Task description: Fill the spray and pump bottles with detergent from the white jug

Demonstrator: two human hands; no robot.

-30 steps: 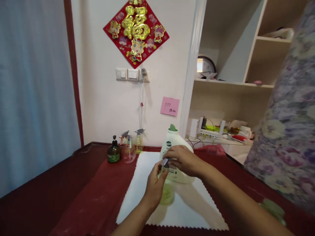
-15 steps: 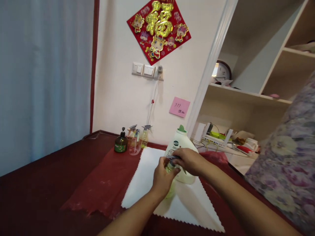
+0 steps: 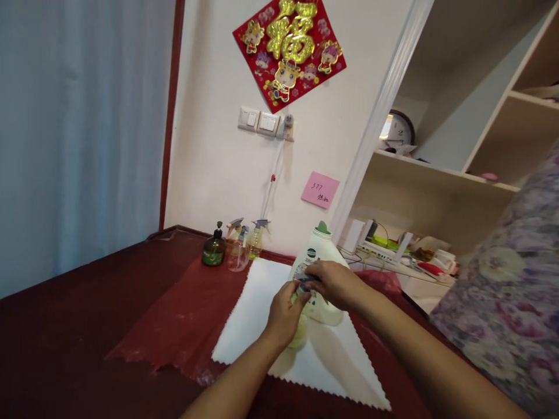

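A clear, yellow-green spray bottle [image 3: 297, 337] stands on a white zigzag-edged cloth [image 3: 251, 308]. My left hand [image 3: 282, 311] is closed round its neck. My right hand [image 3: 336, 284] grips its grey spray head [image 3: 307, 279] from above. The fingers hide the join between head and neck, so I cannot tell whether they are screwed together. Just behind my hands is a large pale detergent jug [image 3: 323, 251] with a green piece at its mouth; my right hand and forearm cover part of it.
On red plastic sheeting [image 3: 179, 326] at the back left stand a dark pump bottle [image 3: 213, 250], a pinkish spray bottle [image 3: 238, 256] and a yellowish one [image 3: 256, 241]. A wall lies behind them. Shelves with a router [image 3: 379, 251] are at right, beside a flowered cloth [image 3: 502, 273].
The view has shifted slightly. Both hands remain on the spray bottle, with the left hand's fingers now higher about the neck, closer to the spray head.
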